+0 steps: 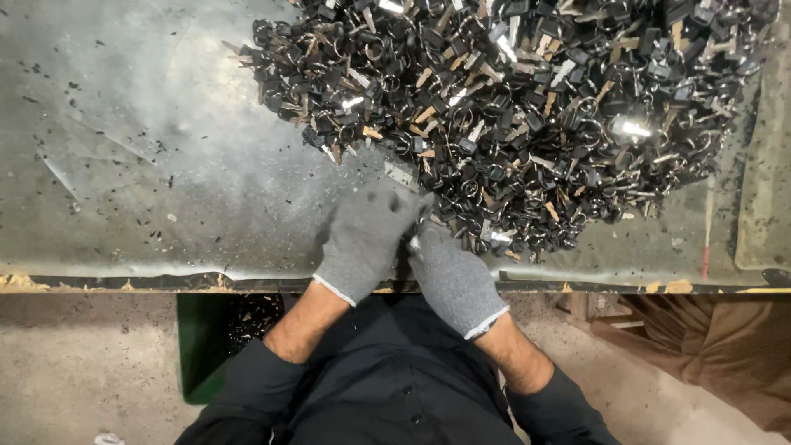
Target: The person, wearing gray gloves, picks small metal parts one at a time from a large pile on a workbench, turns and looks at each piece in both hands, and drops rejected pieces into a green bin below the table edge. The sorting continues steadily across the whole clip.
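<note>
Right now I see both gloved hands meeting at the near edge of the heap of keys (pixel 511 107), close to the front rim of the worn metal table (pixel 148 165). My left hand (pixel 367 239) lies knuckles up with its fingers curled down toward the heap's fringe; I cannot tell whether they pinch anything, since the glove hides the tips. My right hand (pixel 453 276) is angled in beside it, fingers bent around something small and pale at the point where the two hands touch, though the blur keeps me from saying just what it is. The keys themselves sit in a dense black and silver mound across the upper right of the table, mixed with rings and small tan tags.

I judge the main risk to be a slide: the heap's skirt reaches almost to the table's front rim, so a tug on one ring could drag tangled neighbours over it. Some dark bits already lie in the green bin (pixel 202 338) below. Sharp key blades could also snag the knit gloves.

As for packaging, I see no boxes, labels or signs; only a flat silver plate (pixel 401 175) lying just beyond the left fingers, and a thin red stick (pixel 706 259) at the right.
</note>
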`<state>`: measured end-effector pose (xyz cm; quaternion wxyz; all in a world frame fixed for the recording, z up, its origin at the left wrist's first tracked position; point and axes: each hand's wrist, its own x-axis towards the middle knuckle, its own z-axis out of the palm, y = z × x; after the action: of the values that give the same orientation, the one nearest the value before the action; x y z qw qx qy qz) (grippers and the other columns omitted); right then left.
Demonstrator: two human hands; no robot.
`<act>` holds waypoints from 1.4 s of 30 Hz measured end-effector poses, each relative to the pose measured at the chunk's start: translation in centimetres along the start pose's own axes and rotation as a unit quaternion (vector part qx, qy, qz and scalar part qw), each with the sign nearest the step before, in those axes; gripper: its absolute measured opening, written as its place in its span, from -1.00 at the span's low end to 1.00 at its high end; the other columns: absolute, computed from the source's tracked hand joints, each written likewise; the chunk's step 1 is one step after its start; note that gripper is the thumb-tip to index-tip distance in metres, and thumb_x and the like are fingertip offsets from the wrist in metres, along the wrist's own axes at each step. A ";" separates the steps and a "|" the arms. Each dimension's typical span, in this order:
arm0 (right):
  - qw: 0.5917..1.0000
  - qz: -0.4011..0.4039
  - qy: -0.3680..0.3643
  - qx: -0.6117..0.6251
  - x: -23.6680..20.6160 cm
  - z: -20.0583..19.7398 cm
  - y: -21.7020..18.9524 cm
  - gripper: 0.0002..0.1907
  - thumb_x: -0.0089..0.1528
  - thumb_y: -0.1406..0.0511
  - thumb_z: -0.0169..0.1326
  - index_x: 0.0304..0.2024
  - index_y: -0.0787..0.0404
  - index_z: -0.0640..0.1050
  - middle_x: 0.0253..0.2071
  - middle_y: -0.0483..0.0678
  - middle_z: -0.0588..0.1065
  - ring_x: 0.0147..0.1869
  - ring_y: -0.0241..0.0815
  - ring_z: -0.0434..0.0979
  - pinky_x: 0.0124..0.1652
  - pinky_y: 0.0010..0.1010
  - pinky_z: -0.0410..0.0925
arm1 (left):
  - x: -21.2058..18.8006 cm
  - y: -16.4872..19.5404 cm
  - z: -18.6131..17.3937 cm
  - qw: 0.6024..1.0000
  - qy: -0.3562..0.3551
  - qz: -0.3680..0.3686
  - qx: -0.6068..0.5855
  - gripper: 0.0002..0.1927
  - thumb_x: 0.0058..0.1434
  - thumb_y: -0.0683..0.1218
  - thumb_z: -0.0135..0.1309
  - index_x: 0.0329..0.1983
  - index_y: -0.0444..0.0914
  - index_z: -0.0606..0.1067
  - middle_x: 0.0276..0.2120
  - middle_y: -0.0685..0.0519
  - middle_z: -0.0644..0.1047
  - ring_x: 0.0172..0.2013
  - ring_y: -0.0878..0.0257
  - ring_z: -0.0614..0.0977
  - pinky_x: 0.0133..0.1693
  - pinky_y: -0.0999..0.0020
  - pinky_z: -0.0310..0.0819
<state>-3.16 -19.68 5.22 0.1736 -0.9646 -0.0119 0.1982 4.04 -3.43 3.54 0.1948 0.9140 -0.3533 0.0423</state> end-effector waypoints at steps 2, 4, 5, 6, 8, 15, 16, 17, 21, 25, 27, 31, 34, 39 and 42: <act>0.999 0.014 -0.016 0.025 0.0 0.1 0.4 -0.58 0.30 0.13 0.10 0.02 0.31 0.39 -0.36 0.19 0.57 -0.37 0.13 0.66 -0.42 -0.13 0.51 | -0.1 0.0 -0.1 0.999 -0.029 -0.014 -0.018 -0.52 -0.10 -0.11 0.22 -0.02 -0.10 0.55 -0.32 -0.05 0.58 -0.31 -0.03 0.64 -0.31 0.03 0.49; 0.999 0.007 0.010 0.034 -0.1 0.1 0.6 -0.57 0.27 0.14 0.12 0.01 0.32 0.40 -0.38 0.19 0.57 -0.39 0.13 0.66 -0.45 -0.14 0.51 | -0.6 -0.2 -0.3 0.984 -0.065 -0.100 -0.129 -0.83 0.17 -0.09 0.23 -0.19 -0.10 0.54 -0.35 -0.01 0.58 -0.28 -0.01 0.65 -0.25 0.03 0.50; 0.999 -0.008 0.044 0.030 -0.1 0.2 0.6 -0.57 0.25 0.15 0.12 0.00 0.32 0.41 -0.38 0.19 0.56 -0.43 0.13 0.66 -0.48 -0.14 0.51 | -0.9 -0.3 -0.3 0.980 -0.065 -0.137 -0.131 -0.79 0.17 -0.07 0.24 -0.14 -0.12 0.54 -0.39 -0.03 0.58 -0.31 -0.03 0.64 -0.28 0.02 0.49; 0.996 -0.022 0.079 0.028 -0.1 0.2 0.6 -0.56 0.23 0.16 0.13 0.00 0.32 0.41 -0.39 0.20 0.56 -0.46 0.13 0.65 -0.52 -0.15 0.51 | -1.3 -0.4 -0.2 0.974 -0.065 -0.173 -0.133 -0.75 0.17 -0.06 0.25 -0.09 -0.14 0.54 -0.42 -0.05 0.58 -0.34 -0.05 0.64 -0.31 0.00 0.47; 0.998 0.010 0.045 0.042 0.3 0.5 0.3 -0.63 0.29 0.14 0.09 -0.06 0.30 0.41 -0.41 0.16 0.56 -0.44 0.10 0.66 -0.49 -0.16 0.51 | -2.0 -0.6 0.2 0.974 -0.029 -0.180 -0.131 -0.74 0.15 -0.07 0.24 -0.09 -0.17 0.55 -0.44 -0.07 0.58 -0.37 -0.07 0.64 -0.34 0.00 0.46; 0.998 0.037 0.041 -0.043 2.0 0.9 -1.1 -0.78 0.41 0.24 -0.06 -0.10 0.30 0.42 -0.39 0.13 0.57 -0.41 0.06 0.66 -0.49 -0.15 0.50 | -3.3 -0.5 2.2 0.992 0.062 -0.062 -0.095 -0.81 0.16 -0.19 0.16 -0.14 -0.22 0.54 -0.39 -0.08 0.57 -0.37 -0.05 0.62 -0.30 0.05 0.48; 0.998 0.004 0.060 -0.036 2.0 0.7 -1.0 -0.74 0.37 0.27 -0.05 -0.01 0.36 0.41 -0.39 0.13 0.57 -0.41 0.06 0.66 -0.49 -0.17 0.50 | -3.3 -0.4 2.3 0.992 0.065 -0.059 -0.090 -0.80 0.17 -0.21 0.16 -0.13 -0.23 0.54 -0.39 -0.09 0.56 -0.37 -0.06 0.61 -0.30 0.06 0.49; 0.995 -0.030 0.085 -0.030 2.0 0.4 -0.9 -0.66 0.33 0.30 -0.04 0.08 0.41 0.39 -0.38 0.14 0.57 -0.42 0.06 0.66 -0.50 -0.18 0.49 | -3.3 -0.4 2.2 0.992 0.067 -0.059 -0.092 -0.80 0.16 -0.20 0.16 -0.13 -0.22 0.54 -0.38 -0.09 0.56 -0.37 -0.06 0.61 -0.31 0.05 0.48; 0.997 -0.056 0.050 -0.004 2.1 -0.7 -0.3 -0.84 0.32 0.30 -0.01 -0.14 0.29 0.45 -0.38 0.11 0.58 -0.38 0.07 0.65 -0.46 -0.16 0.47 | -3.1 -0.5 1.3 0.988 0.078 -0.075 -0.113 -0.75 0.15 -0.18 0.18 -0.08 -0.22 0.55 -0.38 -0.05 0.56 -0.37 -0.05 0.60 -0.31 0.03 0.47; 0.986 -0.088 0.082 -0.113 1.3 -0.6 -1.2 -0.83 0.31 0.35 -0.05 -0.11 0.34 0.43 -0.32 0.15 0.56 -0.44 0.00 0.66 -0.58 -0.24 0.48 | -3.2 -0.2 0.6 0.973 0.090 -0.102 -0.185 -0.61 0.12 -0.23 0.15 0.06 -0.24 0.56 -0.38 -0.06 0.55 -0.38 -0.02 0.60 -0.31 0.04 0.48; 0.971 -0.105 0.174 -0.130 0.6 -0.5 -2.2 -0.89 0.29 0.34 -0.04 -0.23 0.29 0.44 -0.29 0.15 0.57 -0.39 0.00 0.67 -0.55 -0.24 0.46 | -3.2 0.1 0.8 0.976 0.106 -0.084 -0.172 -0.63 0.07 -0.24 0.14 -0.01 -0.20 0.55 -0.37 -0.06 0.57 -0.39 -0.03 0.60 -0.31 0.06 0.48; 1.000 -0.011 -0.011 0.001 1.7 -1.5 -2.1 -0.83 0.35 0.30 -0.06 -0.10 0.29 0.45 -0.30 0.14 0.58 -0.33 0.07 0.67 -0.39 -0.16 0.50 | -3.3 0.3 1.2 0.982 0.121 -0.063 -0.133 -0.64 0.08 -0.28 0.12 -0.02 -0.20 0.55 -0.34 -0.06 0.58 -0.38 -0.03 0.59 -0.33 0.09 0.48; 0.991 -0.027 -0.077 0.106 3.1 -2.3 -0.5 -0.70 0.34 0.23 -0.02 -0.03 0.36 0.40 -0.30 0.20 0.58 -0.31 0.16 0.65 -0.34 -0.08 0.50 | -3.6 0.4 1.2 0.975 0.124 -0.129 -0.129 -0.65 0.05 -0.26 0.14 -0.05 -0.20 0.57 -0.39 -0.03 0.56 -0.43 0.01 0.59 -0.37 0.07 0.47; 0.980 -0.127 0.139 0.063 1.6 0.0 0.3 -0.74 0.32 0.23 0.01 -0.10 0.33 0.44 -0.26 0.24 0.56 -0.28 0.21 0.66 -0.32 -0.08 0.52 | -4.0 1.2 1.1 0.985 0.125 -0.119 -0.028 -0.78 0.09 -0.14 0.25 -0.18 -0.20 0.55 -0.46 -0.05 0.50 -0.49 -0.03 0.57 -0.42 0.02 0.44; 0.999 -0.024 0.020 -0.022 0.1 0.8 0.3 -0.44 0.30 0.23 0.02 0.24 0.48 0.31 -0.29 0.26 0.57 -0.40 0.17 0.65 -0.45 -0.09 0.50 | -4.1 1.0 1.3 0.985 0.096 -0.133 -0.053 -0.81 0.08 -0.08 0.26 -0.31 -0.19 0.50 -0.45 -0.05 0.51 -0.48 -0.05 0.58 -0.42 0.01 0.44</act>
<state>-3.39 -19.69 4.35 0.1574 -0.9714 -0.0360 0.1739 0.21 -2.01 1.78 0.2800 0.9330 -0.2097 0.0848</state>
